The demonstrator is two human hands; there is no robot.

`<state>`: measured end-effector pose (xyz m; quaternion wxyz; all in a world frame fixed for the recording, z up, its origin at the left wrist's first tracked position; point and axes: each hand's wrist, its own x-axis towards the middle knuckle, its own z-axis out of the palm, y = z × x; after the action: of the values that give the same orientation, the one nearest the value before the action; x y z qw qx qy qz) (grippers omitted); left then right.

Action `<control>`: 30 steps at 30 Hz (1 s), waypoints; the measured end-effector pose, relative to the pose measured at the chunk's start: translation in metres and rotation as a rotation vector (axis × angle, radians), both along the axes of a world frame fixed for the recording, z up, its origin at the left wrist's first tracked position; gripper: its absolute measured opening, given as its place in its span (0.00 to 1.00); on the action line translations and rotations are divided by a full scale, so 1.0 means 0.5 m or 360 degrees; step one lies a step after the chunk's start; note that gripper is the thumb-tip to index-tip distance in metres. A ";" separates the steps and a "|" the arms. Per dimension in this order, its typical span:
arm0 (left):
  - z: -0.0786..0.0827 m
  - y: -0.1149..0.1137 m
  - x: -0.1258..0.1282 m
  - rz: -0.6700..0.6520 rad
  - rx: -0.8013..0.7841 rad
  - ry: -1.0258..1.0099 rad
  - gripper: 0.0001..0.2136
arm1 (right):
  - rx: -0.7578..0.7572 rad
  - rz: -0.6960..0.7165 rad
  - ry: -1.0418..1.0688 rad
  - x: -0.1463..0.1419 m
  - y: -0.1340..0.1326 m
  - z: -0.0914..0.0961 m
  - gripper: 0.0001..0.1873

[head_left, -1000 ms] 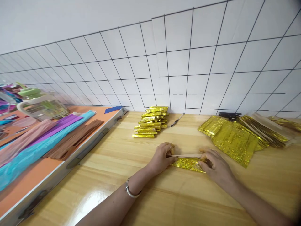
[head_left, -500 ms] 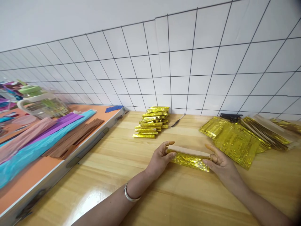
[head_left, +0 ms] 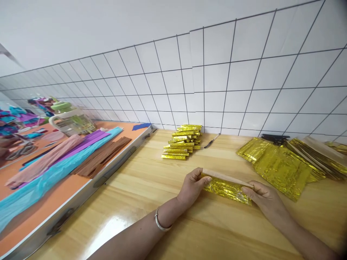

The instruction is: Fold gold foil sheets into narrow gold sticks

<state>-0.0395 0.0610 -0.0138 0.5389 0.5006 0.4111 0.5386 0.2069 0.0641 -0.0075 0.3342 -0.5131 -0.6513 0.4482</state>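
1 gold foil strip [head_left: 226, 189] is right of centre in the frame's lower half, its long axis sloping down rightward. The left hand [head_left: 192, 186] pinches its left end, the right hand [head_left: 264, 196] its right end. A gold pile [head_left: 180, 145] lies above, near frame centre.

Gold foil [head_left: 226, 189], pale band along top edge; left hand [head_left: 192, 186] pinching its left end, right hand [head_left: 264, 195] its right, thumbs on gold face. Beyond foil, leftward: pile [head_left: 181, 142] of narrow gold strips; pen [head_left: 212, 141] beyond foil too. Right of foil: loose gold sheets [head_left: 283, 168]. Well left of foil: orange board [head_left: 54, 196], coloured papers [head_left: 67, 166], green-lidded jug [head_left: 78, 122]. Under foil: wooden table [head_left: 130, 202]
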 end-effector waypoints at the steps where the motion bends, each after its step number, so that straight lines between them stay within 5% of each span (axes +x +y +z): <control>1: 0.004 -0.001 0.001 -0.0011 0.0021 -0.0031 0.13 | 0.0007 0.0022 -0.0014 0.002 0.000 -0.001 0.17; 5: 0.015 -0.002 0.006 -0.0016 0.0146 -0.0123 0.24 | 0.0104 0.0001 -0.0055 0.004 -0.002 0.006 0.17; 11: 0.008 -0.001 0.003 0.0048 0.0306 -0.0172 0.14 | 0.0238 -0.0078 -0.0141 0.010 0.000 0.005 0.16; 19: 0.016 -0.007 -0.005 0.0060 0.0199 0.0030 0.08 | 0.0300 -0.0089 -0.0153 0.021 0.008 -0.017 0.16; 30: 0.003 -0.002 -0.008 0.0315 0.0174 0.0158 0.15 | 0.0395 -0.0113 -0.0240 0.007 -0.011 0.000 0.12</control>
<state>-0.0435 0.0602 -0.0122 0.4340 0.5121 0.4548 0.5854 0.2103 0.0586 -0.0077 0.3607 -0.5228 -0.7064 0.3123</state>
